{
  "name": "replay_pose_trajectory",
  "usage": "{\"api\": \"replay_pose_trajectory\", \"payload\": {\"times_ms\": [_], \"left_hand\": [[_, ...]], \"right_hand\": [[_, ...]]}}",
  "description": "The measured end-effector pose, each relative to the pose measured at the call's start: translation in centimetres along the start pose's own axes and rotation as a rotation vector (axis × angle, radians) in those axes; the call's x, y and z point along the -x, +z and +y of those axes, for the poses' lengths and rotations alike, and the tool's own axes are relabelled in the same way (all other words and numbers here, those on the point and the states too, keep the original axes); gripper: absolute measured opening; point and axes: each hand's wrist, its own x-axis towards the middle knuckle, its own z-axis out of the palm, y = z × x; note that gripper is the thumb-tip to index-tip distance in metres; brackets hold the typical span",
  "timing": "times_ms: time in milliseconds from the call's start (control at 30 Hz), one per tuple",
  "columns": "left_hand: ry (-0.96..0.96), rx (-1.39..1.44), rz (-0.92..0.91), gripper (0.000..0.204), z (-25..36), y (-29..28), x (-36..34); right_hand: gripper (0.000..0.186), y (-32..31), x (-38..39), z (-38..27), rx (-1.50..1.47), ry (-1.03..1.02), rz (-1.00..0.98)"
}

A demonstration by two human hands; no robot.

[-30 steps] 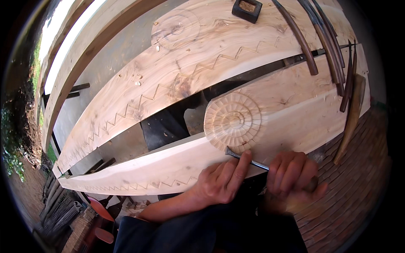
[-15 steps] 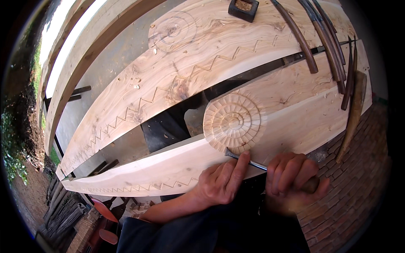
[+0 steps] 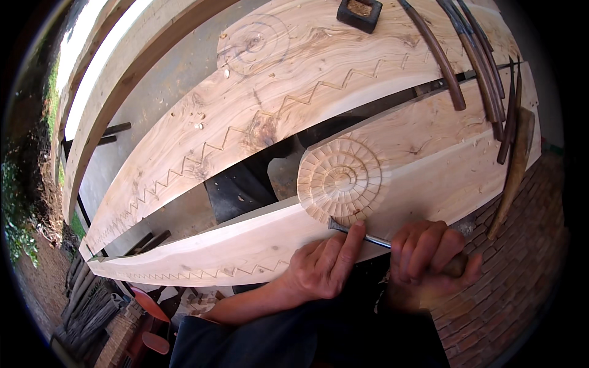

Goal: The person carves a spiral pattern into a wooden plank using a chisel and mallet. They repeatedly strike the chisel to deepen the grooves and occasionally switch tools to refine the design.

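Two hands (image 3: 322, 267) (image 3: 426, 254), one held chisel (image 3: 375, 240), one carved rosette (image 3: 342, 178).

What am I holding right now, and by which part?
A chisel, by its handle, wrapped in your right hand. Your left hand lays a finger across the shaft near the blade.

The slim, straight grey metal chisel (image 3: 377, 241) has a glossy shank; its rounded brown handle (image 3: 455, 265), partly covered, is probably smooth wood. The long, pale, tapering wooden board (image 3: 423, 184) is matt and smooth, its round carved wooden rosette (image 3: 342, 178) ridged. The broad, pale, curved-edged wooden plank (image 3: 313, 67) shows matt, knotty grain. Slender dark brown wooden tool handles (image 3: 451, 86) carry a soft sheen. Red-brown rectangular paving bricks (image 3: 485, 306) are rough, the dark navy cloth garment (image 3: 264, 334) matt.
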Motion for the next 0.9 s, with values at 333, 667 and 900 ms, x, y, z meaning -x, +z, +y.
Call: {"api": "replay_pose_trajectory", "payload": {"times_ms": [333, 667, 900], "left_hand": [[0.001, 0.003, 0.029, 0.044, 0.0, 0.0, -0.2], [-0.020, 0.015, 0.051, 0.045, 0.1, 0.3, 0.1], [0.006, 0.063, 0.069, 0.048, -0.1, 0.0, 0.5]], "right_hand": [[0.068, 0.0, 0.3, 0.0, -0.007, 0.001, 0.009], [0.068, 0.3, 0.8, 0.3, -0.022, -0.032, 0.019], [0.068, 0.5, 2.2, 1.1, -0.061, -0.141, -0.033]]}}
